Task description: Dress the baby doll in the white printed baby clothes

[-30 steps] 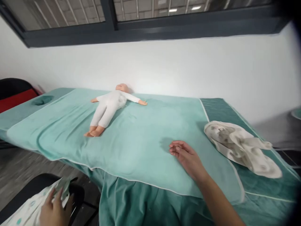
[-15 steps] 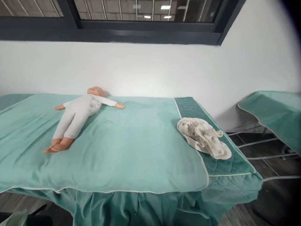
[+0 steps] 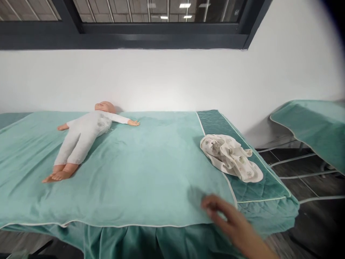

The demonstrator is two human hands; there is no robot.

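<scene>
My right hand (image 3: pixel 233 225) has come in at the bottom right, a little blurred, above the near edge of the bed. Its fingers are loosely bent with a gap between them and the thumb, and nothing shows in them. Nearest to it, farther back, lies a crumpled white baby garment (image 3: pixel 231 158) with small printed figures, at the right end of the bed. A baby doll (image 3: pixel 84 131) in a white long-sleeved suit lies on its back at the left, arms spread, head toward the wall. My left hand is out of view.
A light green sheet (image 3: pixel 151 172) covers most of the bed, over a darker quilted cover (image 3: pixel 258 185). A white wall (image 3: pixel 161 79) and a dark window frame (image 3: pixel 161 39) stand behind. Another green-covered bed (image 3: pixel 315 126) with metal bars is at the right.
My right hand has entered from the bottom right. The view has shifted slightly, so the bed, doll and garment appear a little farther left. The doll and garment lie as before.
</scene>
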